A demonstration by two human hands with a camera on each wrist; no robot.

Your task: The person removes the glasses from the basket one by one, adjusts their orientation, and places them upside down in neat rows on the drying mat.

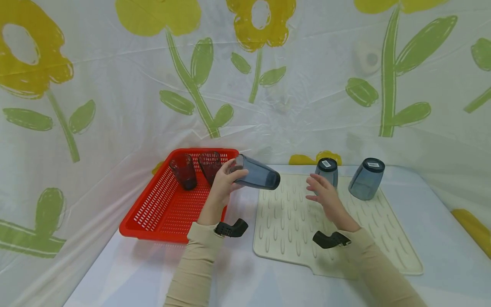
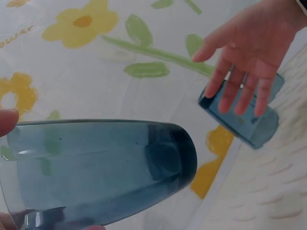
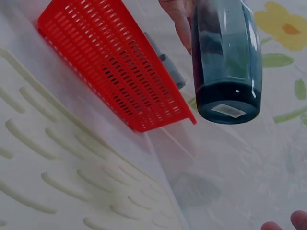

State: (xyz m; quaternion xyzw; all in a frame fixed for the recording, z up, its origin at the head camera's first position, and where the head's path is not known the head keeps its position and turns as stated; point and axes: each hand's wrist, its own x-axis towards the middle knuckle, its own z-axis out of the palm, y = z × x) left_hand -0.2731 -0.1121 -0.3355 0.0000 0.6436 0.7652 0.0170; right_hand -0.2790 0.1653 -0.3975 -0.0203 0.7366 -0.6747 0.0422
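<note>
Fingers of left hand curled round tilted blue glass, base rightward; right hand palm inward, fingers extended, near inverted glass.

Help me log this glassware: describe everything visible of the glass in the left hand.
The glass is a transparent blue-grey tumbler, glass-like, narrowing to a thick, dark base with a pale printed label. It is held in the air, nearly on its side, base slightly lower, mouth toward the red basket. The left hand grips it near the rim.
</note>
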